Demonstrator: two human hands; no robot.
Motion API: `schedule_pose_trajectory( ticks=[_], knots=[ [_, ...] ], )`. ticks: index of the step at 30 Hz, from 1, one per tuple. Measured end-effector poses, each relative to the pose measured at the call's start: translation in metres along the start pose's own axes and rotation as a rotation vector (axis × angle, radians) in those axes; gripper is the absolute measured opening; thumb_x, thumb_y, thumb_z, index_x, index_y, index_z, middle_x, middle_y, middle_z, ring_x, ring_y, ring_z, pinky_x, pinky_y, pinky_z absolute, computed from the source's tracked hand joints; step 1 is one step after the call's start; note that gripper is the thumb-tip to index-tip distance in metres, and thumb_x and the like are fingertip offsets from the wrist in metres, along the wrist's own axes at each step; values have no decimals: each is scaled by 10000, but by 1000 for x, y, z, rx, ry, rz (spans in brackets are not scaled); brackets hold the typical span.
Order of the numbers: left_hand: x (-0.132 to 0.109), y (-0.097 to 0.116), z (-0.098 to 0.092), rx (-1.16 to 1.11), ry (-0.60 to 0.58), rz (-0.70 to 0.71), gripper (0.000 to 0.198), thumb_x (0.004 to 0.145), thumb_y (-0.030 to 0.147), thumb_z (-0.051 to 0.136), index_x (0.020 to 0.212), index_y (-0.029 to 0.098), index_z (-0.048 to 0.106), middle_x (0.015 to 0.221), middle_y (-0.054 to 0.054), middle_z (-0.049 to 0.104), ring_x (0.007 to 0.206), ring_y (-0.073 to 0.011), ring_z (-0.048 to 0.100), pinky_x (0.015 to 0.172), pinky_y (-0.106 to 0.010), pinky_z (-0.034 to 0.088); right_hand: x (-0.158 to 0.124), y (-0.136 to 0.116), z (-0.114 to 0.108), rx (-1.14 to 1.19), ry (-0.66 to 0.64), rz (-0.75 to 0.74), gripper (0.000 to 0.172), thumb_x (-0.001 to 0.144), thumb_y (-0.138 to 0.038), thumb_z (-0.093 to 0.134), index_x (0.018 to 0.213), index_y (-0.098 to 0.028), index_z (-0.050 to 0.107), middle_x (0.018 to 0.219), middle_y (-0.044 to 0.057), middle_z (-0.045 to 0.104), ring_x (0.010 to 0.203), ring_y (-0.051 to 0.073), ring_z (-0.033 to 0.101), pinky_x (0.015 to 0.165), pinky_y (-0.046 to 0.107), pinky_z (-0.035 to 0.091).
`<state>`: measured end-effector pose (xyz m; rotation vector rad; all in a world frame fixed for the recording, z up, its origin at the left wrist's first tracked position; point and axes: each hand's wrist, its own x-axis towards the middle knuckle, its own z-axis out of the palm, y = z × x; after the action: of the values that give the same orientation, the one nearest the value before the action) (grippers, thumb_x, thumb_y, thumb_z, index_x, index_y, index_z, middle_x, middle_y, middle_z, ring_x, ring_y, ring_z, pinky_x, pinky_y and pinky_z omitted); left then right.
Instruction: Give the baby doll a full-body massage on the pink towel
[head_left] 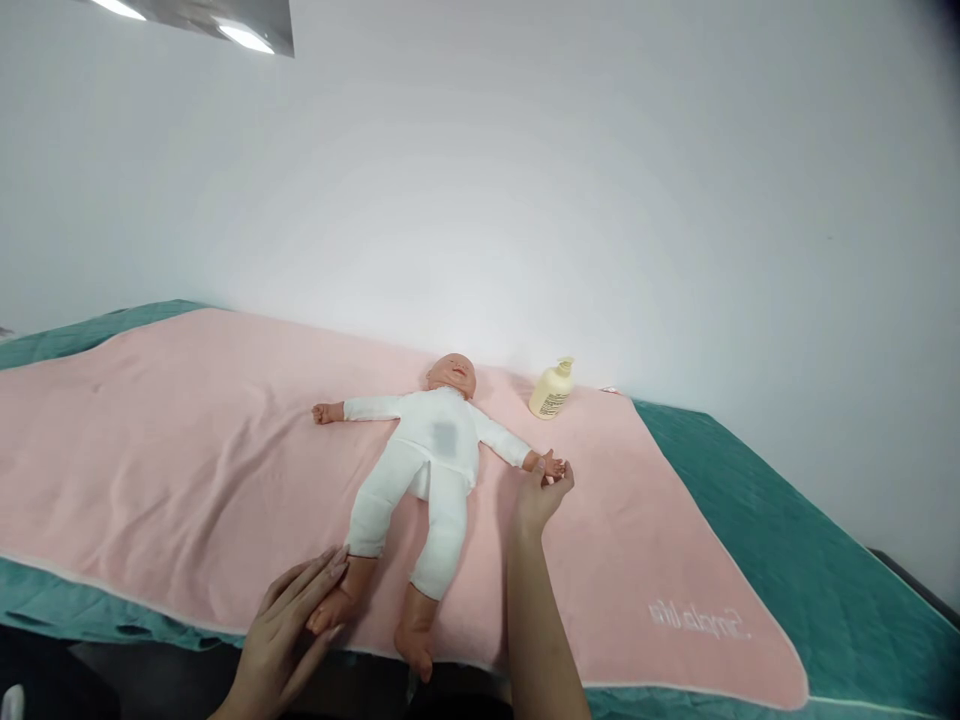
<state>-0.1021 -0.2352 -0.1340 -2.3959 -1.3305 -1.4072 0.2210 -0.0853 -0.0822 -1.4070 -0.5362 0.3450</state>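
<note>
A baby doll [442, 430] in a white suit lies on its back on a pink blanket [187, 430], arms spread and head toward the wall. My right hand [541, 495] has its fingers closed round the doll's hand on the right side of the view. At the lower left, my left hand [289, 625] rests against the doll's bare foot and ankle, its fingers stretched out. A grey patch shows on the doll's belly.
A pale yellow pump bottle [551, 390] stands on the blanket, right of the doll's head. Under the blanket is a green quilted cover [795, 520]. A white wall [525, 180] rises behind.
</note>
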Motion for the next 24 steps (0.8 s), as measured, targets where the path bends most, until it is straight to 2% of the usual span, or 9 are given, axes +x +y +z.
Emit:
schedule_pose_trajectory(
  ticks=[4, 9, 15, 17, 20, 24],
  knots=[
    [1, 0, 1, 11, 12, -5, 483, 925, 292, 482, 1403, 245, 427, 1258, -128, 646, 1197, -269, 588, 948, -421, 474, -8, -14, 0, 62, -16, -107, 586, 870, -470, 533, 1374, -217, 373, 1403, 143, 455, 1156, 210, 570, 959, 381, 483],
    [14, 5, 0, -53, 28, 1, 480, 941, 278, 441, 1419, 232, 417, 1322, -132, 600, 1254, -270, 537, 977, -435, 454, -22, -30, 2, 87, -98, -247, 537, 893, -446, 537, 1361, -199, 440, 1387, 144, 502, 1205, 230, 550, 1022, 416, 441],
    [40, 14, -1, -171, 71, -28, 514, 917, 258, 486, 1426, 280, 418, 1352, -79, 582, 1277, -267, 511, 993, -428, 462, -32, -22, 7, 9, -235, -522, 421, 902, -375, 549, 1263, -158, 557, 1248, 139, 614, 1167, 238, 586, 1001, 448, 472],
    [50, 16, 1, -212, 75, -27, 542, 910, 259, 499, 1443, 278, 399, 1383, -74, 556, 1289, -264, 498, 1007, -419, 460, -33, -18, 8, -29, -292, -635, 386, 907, -326, 552, 1258, -165, 566, 1215, 130, 638, 1130, 227, 612, 969, 437, 503],
    [65, 17, 5, -253, 65, -46, 580, 902, 257, 525, 1461, 280, 370, 1422, -73, 518, 1327, -265, 460, 1042, -414, 438, -33, -16, 10, -59, -413, -885, 339, 926, -220, 519, 1261, -204, 571, 1207, 106, 656, 1132, 204, 614, 951, 419, 523],
    [84, 16, 11, -286, 15, -73, 596, 904, 245, 533, 1470, 283, 349, 1453, -78, 482, 1376, -268, 395, 1086, -431, 394, -34, -20, 15, -95, -535, -1165, 345, 921, -127, 518, 1242, -231, 590, 1185, 82, 680, 1130, 189, 618, 934, 395, 527]
  ],
)
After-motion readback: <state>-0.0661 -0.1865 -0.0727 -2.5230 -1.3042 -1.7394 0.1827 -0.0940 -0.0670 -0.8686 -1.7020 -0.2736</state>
